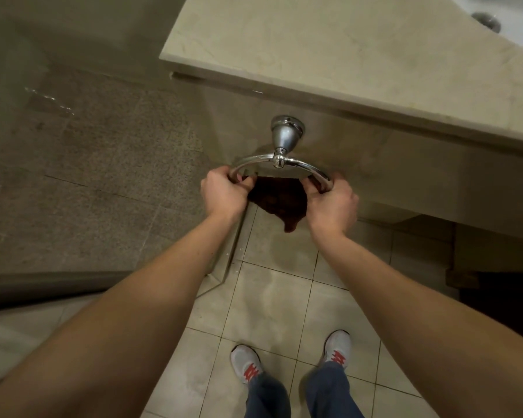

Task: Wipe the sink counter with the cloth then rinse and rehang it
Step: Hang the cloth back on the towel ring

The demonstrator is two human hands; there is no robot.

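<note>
A dark brown cloth (280,202) hangs from a chrome towel ring (281,162) fixed to the side of the vanity below the counter. My left hand (224,191) has its fingers curled at the ring's left end, pinching the cloth's upper edge there. My right hand (332,203) grips the cloth's upper edge at the ring's right end. The cloth droops between both hands to a point. The beige stone sink counter (344,52) spreads above, with the white basin (514,13) at the top right corner.
A chrome sink drain (486,22) shows in the basin. Left of the vanity stands a glass shower panel (73,146) with a speckled floor behind it. Beige floor tiles (272,297) and my two shoes (290,360) lie below.
</note>
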